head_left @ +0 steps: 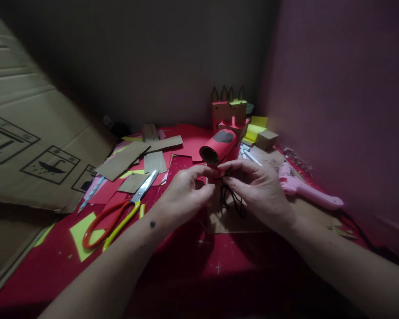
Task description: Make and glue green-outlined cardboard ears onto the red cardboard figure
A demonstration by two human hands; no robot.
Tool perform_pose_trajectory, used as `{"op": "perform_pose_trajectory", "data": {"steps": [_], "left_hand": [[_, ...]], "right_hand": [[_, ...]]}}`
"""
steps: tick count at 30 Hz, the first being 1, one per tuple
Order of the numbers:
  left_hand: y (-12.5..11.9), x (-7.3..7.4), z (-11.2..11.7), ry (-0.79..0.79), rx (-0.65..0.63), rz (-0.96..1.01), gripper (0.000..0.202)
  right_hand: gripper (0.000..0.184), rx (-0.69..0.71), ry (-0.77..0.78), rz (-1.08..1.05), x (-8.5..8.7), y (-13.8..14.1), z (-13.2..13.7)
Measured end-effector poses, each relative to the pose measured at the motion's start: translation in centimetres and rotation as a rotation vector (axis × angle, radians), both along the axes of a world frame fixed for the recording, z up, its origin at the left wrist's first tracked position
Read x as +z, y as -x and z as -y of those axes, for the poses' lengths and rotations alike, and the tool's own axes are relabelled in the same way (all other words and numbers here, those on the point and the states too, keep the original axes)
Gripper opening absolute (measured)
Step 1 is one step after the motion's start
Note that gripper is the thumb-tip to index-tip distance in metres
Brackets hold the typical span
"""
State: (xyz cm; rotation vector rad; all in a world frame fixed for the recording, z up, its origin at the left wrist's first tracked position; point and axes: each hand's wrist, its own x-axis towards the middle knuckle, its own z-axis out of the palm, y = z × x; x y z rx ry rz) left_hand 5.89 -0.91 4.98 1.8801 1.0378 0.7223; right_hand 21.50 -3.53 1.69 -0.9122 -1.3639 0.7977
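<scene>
A thin black string (232, 201) hangs in loose loops below my fingertips, in front of the red paper-covered tube (226, 139). My right hand (261, 190) pinches the string between thumb and fingers. Close beside it, my left hand (189, 190) is closed in a pinch where a short stretch of string runs across from the right hand. The tube has a dark oval patch on top, and its open brown end faces me. Under the hands lies a flat cardboard sheet (219, 223).
Scissors (136, 199) with red and yellow handles lie left among cardboard scraps (123, 159) and coloured paper. A pink glue gun (309, 190) rests on the right. Red and yellow cardboard shapes with pointed tops (221, 110) stand behind. A large box (36, 115) leans in from the left.
</scene>
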Motion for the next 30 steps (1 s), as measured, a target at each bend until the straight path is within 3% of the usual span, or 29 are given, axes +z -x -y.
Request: {"op": "perform_pose_trajectory", "data": {"steps": [3, 6, 14, 21, 30], "left_hand": [[-0.3, 0.0, 0.1, 0.109, -0.029, 0.025, 0.01], [-0.2, 0.1, 0.0, 0.141, -0.027, 0.02, 0.013], [1.1, 1.5, -0.3, 0.062, -0.028, -0.023, 0.012], [2.5, 1.8, -0.8, -0.052, -0.112, -0.126, 0.01], [2.9, 2.5, -0.7, -0.003, -0.14, -0.111, 0.013]], "right_hand": [[0.017, -0.004, 0.022, 0.014, 0.2, -0.1, 0.0], [0.011, 0.011, 0.068, -0.019, 0.2, -0.2, -0.2], [0.003, 0.071, 0.177, -0.205, -0.1, -0.3, -0.6], [0.008, 0.098, 0.271, -0.288, 0.0, -0.5, -0.7], [0.014, 0.115, 0.303, -0.343, -0.2, -0.7, -1.0]]}}
